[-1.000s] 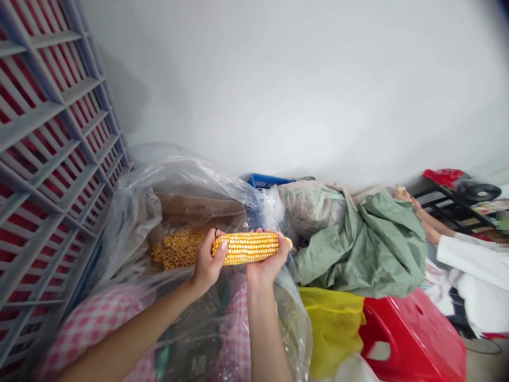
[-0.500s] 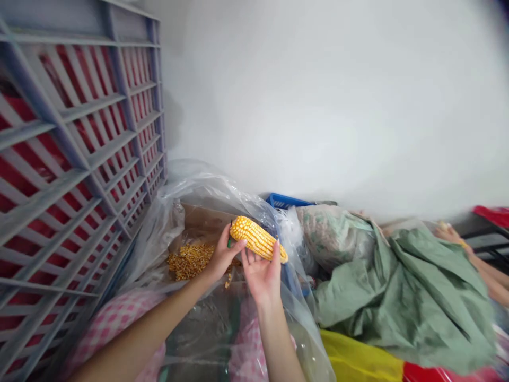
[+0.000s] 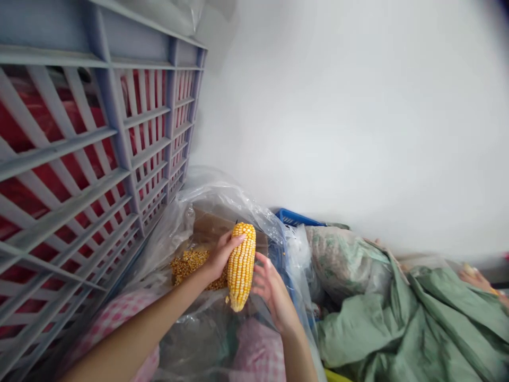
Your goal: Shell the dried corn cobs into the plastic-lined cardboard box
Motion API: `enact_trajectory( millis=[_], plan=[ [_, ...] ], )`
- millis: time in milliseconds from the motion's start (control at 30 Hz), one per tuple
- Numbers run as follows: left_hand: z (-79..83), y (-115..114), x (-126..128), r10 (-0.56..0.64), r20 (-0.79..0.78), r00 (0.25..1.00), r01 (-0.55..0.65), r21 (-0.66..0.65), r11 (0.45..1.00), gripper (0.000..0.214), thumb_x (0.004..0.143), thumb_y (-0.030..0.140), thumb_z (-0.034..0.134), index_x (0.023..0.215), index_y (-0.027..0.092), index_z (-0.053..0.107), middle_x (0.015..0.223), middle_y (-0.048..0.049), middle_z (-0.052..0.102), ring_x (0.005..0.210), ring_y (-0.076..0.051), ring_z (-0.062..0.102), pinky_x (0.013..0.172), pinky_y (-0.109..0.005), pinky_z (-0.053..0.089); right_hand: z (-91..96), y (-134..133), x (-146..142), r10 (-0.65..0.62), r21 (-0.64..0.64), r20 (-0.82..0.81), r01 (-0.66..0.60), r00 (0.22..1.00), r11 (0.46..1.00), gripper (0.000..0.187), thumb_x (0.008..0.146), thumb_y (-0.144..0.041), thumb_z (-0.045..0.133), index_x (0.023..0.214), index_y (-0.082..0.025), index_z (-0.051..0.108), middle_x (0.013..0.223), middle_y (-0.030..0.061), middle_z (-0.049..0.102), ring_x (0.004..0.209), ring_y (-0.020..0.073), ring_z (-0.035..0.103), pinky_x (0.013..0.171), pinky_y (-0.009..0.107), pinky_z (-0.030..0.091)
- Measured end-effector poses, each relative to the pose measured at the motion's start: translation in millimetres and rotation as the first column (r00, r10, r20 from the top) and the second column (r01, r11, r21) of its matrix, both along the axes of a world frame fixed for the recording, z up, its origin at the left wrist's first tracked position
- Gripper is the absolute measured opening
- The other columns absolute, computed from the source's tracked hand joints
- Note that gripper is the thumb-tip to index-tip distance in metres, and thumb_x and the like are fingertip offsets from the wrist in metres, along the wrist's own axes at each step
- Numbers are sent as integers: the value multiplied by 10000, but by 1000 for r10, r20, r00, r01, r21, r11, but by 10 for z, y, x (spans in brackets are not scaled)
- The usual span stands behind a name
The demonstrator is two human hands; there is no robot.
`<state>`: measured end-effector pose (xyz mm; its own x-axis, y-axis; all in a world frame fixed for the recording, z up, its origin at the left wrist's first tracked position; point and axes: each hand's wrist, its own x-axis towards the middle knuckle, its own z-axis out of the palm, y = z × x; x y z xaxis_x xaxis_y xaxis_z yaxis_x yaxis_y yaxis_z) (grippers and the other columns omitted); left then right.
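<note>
A yellow corn cob (image 3: 242, 268) with its kernels on stands nearly upright, tapered end down, in front of me. My left hand (image 3: 221, 257) grips its upper left side, thumb across the kernels. To the right of the cob is my right hand (image 3: 274, 292), fingers spread and slightly curled, apart from the cob or barely touching it. Below and behind lies a heap of loose corn kernels (image 3: 189, 265) in a box lined with a clear plastic bag (image 3: 159, 265). A dark tip pokes up behind the cob's top; what it belongs to is hidden.
A tall grey slatted crate (image 3: 131, 138) with red contents rises on the left. A white wall (image 3: 350, 116) stands ahead. To the right are a blue basket (image 3: 296, 217), a stuffed sack (image 3: 345, 260) and green cloth (image 3: 397, 318). Another person's hand (image 3: 475, 278) shows far right.
The cob has turned from lying slanted across both hands to nearly upright in my left hand. My right hand has come off its tapered end and opened. The view has shifted left.
</note>
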<state>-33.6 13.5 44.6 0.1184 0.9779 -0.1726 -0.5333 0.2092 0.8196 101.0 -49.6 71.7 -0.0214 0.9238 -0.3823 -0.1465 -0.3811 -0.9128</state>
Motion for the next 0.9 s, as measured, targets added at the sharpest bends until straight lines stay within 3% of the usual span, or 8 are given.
enact_trajectory(
  millis=[100,200,300,400,467,600,700,900],
  plan=[
    [31,-4,-3,25,-27,999,-23,71,997,299,637,379,651,820,147,605,735,-1,616,698,-132,552,648,-231,417,29,255,-198,98,123,98,-109,990,986,416,715,-439,604,1044,-185,598,953,33,651,813,149,597,729,259,444],
    [16,34,-16,85,10,996,-85,44,995,290,674,409,626,804,151,598,626,30,558,546,-74,483,523,-187,376,-113,438,-323,50,208,-20,-45,999,977,352,718,-423,598,954,-163,623,857,22,668,748,141,600,723,250,442],
    [-59,100,-32,159,88,983,-151,-89,984,345,720,480,552,779,145,608,490,63,452,372,-34,275,379,-177,224,-316,518,-388,-47,175,-197,83,979,981,352,733,-482,546,851,-159,623,758,20,671,652,143,597,659,256,452],
    [-136,152,-49,185,152,971,-159,-168,973,375,747,494,510,787,142,635,595,6,568,459,-62,425,462,-195,336,-475,549,-427,-176,99,-300,214,937,972,397,742,-521,504,918,-182,611,813,13,677,666,147,604,639,261,454],
    [-164,161,-46,106,179,978,-73,-183,980,362,756,484,502,755,153,649,724,-35,631,641,-118,551,601,-238,417,-543,576,-423,-230,85,-297,266,927,960,430,763,-532,462,995,-196,596,887,14,671,727,149,606,658,260,449],
    [-211,121,38,-151,161,975,173,-130,976,299,773,421,502,717,185,678,941,-35,641,910,-166,568,784,-268,427,-625,647,-280,-368,166,0,363,930,917,394,786,-514,431,935,-196,612,830,5,663,752,148,578,672,242,411],
    [-258,69,148,-279,132,951,293,-101,951,283,778,412,496,777,211,695,1050,-24,619,1005,-183,540,824,-277,423,-638,673,-94,-315,228,274,257,909,939,336,783,-479,460,836,-191,625,756,1,656,721,156,560,661,242,385],
    [-248,7,240,-251,130,959,266,-113,957,331,759,457,498,910,234,690,1093,-39,615,1051,-208,525,899,-327,402,-564,692,116,-167,277,389,58,906,959,309,778,-420,493,886,-171,639,936,40,650,896,183,549,812,277,365]
  ],
)
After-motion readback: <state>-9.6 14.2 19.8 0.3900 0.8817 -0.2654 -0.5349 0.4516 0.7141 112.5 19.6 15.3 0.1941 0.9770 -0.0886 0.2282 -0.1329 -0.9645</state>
